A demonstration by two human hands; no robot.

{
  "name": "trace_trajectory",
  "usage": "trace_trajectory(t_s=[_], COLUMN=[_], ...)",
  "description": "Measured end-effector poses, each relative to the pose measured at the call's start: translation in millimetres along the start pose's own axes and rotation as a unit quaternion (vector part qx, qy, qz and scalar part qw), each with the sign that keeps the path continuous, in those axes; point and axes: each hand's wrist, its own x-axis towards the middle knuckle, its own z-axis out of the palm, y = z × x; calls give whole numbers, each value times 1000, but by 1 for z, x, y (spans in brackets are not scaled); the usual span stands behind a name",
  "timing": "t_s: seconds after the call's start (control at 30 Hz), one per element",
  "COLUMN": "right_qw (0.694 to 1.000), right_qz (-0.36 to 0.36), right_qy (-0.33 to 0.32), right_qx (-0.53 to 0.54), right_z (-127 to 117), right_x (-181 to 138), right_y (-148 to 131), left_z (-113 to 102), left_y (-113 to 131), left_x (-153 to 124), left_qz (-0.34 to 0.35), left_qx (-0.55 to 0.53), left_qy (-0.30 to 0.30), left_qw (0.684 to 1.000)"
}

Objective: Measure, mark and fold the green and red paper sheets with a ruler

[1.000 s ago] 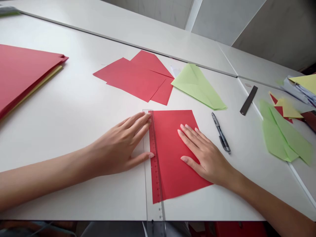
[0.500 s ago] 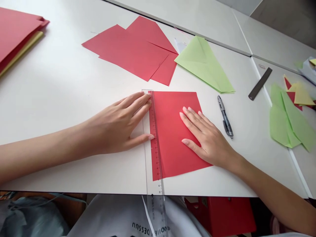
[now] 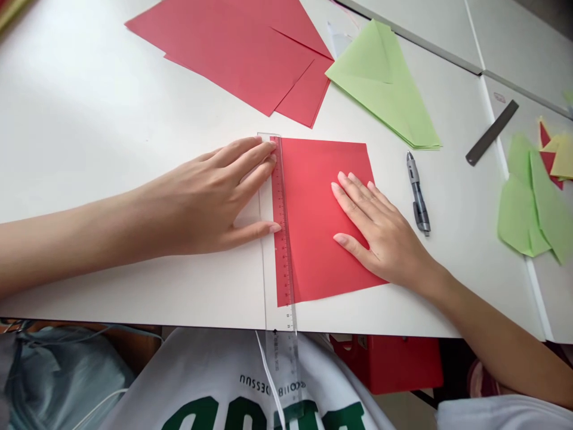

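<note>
A sheet of red paper (image 3: 313,197) lies flat on the white table in front of me. Along its left edge rests a clear plastic ruler (image 3: 282,257), whose lower end juts past the table's front edge. My left hand (image 3: 224,197) lies over the ruler's upper half, fingertips and thumb pressing on it, fingers apart. Flat on the right part of the sheet is my right hand (image 3: 376,233), its thumb spread from the fingers. To the right of that hand lies a grey and black pen (image 3: 418,194).
Several red sheets (image 3: 233,54) overlap at the back, beside folded green paper (image 3: 387,89). A dark strip (image 3: 492,132) lies farther right, near more green paper (image 3: 528,203) and a yellow-red paper piece (image 3: 557,156). A grey-blue bag (image 3: 67,370) is below the table's front edge.
The view has tilted downward, so the table's things appear higher and more of the shirt shows. Both hands, the ruler and the red sheet keep their positions relative to each other.
</note>
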Motion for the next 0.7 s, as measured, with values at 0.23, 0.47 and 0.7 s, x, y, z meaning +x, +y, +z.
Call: trace_trajectory(t_s=[0.23, 0.47, 0.7], right_qw=[1000, 1000, 1000], right_qz=[1, 1, 3], right_qy=[-1, -4, -4], right_qx=[1, -2, -2], right_z=[0, 0, 1], right_x=[0, 0, 0], right_y=[1, 1, 1], left_z=[1, 1, 3], left_y=[0, 0, -1], left_x=[0, 0, -1], left_qz=[5, -2, 5], left_qx=[6, 5, 14], left_qy=[5, -2, 7], left_qw=[1000, 1000, 1000])
